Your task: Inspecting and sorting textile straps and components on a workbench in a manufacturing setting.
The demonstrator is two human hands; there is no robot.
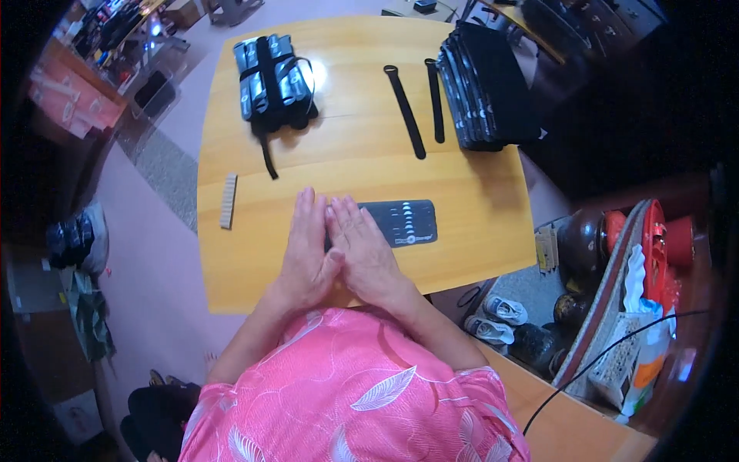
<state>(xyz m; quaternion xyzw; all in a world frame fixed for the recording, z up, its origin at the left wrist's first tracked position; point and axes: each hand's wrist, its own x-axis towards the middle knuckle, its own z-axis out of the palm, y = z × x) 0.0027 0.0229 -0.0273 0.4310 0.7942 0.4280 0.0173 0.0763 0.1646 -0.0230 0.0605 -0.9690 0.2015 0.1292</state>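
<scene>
A flat black rectangular packet [423,219] with a row of white moon-phase shapes lies near the front of the table. My right hand [363,250] rests flat over its left end, fingers stretched out. Close against it on the left, my left hand [305,250] is held partly on edge, fingers straight and thumb toward the right hand. Neither hand grips anything. Whether the left hand touches the packet is hidden. Two black straps [406,113], each with a loop end, lie beyond the packet.
On the wooden table [350,146], a strapped bundle of grey-black rolls [269,77] stands far left, a stack of black packets [493,88] far right. A beige ribbed strip [229,202] lies by the left edge. Shoes [496,319] and jars sit on the floor at right.
</scene>
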